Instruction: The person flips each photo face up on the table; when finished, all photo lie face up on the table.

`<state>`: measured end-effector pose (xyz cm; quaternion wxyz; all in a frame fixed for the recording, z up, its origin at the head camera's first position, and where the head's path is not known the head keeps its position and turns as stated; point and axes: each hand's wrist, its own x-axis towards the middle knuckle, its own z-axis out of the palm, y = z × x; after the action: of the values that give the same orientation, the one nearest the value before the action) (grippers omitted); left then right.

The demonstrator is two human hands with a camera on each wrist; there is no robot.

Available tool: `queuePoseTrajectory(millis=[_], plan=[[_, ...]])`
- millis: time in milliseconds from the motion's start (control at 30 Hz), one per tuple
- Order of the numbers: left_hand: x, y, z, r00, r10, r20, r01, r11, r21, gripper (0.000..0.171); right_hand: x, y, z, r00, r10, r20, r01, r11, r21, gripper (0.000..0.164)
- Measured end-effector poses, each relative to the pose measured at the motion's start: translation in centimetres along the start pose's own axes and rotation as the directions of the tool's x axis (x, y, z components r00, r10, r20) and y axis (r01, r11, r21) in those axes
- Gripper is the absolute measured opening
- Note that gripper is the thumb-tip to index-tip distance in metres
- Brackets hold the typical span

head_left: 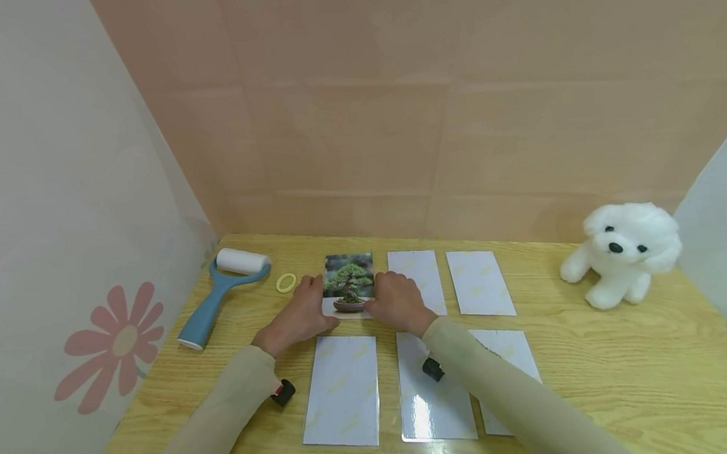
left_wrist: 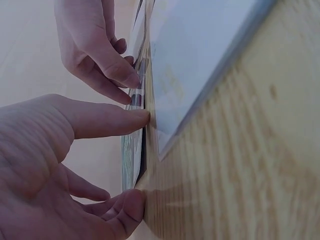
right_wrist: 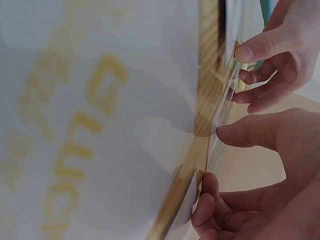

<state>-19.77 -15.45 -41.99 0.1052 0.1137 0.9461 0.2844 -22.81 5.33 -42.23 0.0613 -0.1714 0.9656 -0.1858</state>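
A glossy photo card (head_left: pixel 349 282) showing a potted bonsai lies picture side up near the back of the table, between my two hands. My left hand (head_left: pixel 300 311) holds its left side, thumb (left_wrist: pixel 112 120) at the near edge and fingers at the side. The right side is gripped by my right hand (head_left: pixel 399 300) in the same way, its thumb (right_wrist: pixel 250 132) on the near edge. In the right wrist view, the fingers curl beside the card close to the table. The right hand partly covers a white-backed card (head_left: pixel 416 272) beside it.
Other white-backed cards lie in rows: one at back right (head_left: pixel 479 282), three in front (head_left: pixel 341 393), (head_left: pixel 438 415), (head_left: pixel 510 353). The right sleeve crosses two. A blue lint roller (head_left: pixel 221 289) and yellow ring (head_left: pixel 286 282) sit left; a white plush dog (head_left: pixel 627 254) sits right.
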Motion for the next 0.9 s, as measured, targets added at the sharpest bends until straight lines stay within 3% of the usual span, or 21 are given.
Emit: queuePoseTrajectory(millis=[333,500,667,900], plan=[[-0.1,0.0,0.0,1.000,0.009,-0.004,-0.008,1.000,0.018,0.095,-0.3,-0.2,-0.4,1.000,-0.002,-0.006,0.002,1.000,0.007,0.038],[-0.3,-0.1,-0.1,1.000,0.002,-0.010,-0.001,0.999,0.033,0.095,-0.6,-0.1,-0.6,1.000,0.019,-0.022,-0.019,1.000,0.023,0.021],[-0.5,0.0,-0.2,1.000,-0.004,-0.021,0.004,1.000,0.020,0.095,-1.1,0.3,-0.9,0.999,0.037,-0.035,-0.034,0.996,0.086,0.050],[-0.9,0.3,-0.5,0.999,-0.010,-0.033,0.010,1.000,-0.019,0.090,-2.0,1.3,-1.8,0.993,0.025,-0.119,-0.005,0.986,0.166,0.044]])
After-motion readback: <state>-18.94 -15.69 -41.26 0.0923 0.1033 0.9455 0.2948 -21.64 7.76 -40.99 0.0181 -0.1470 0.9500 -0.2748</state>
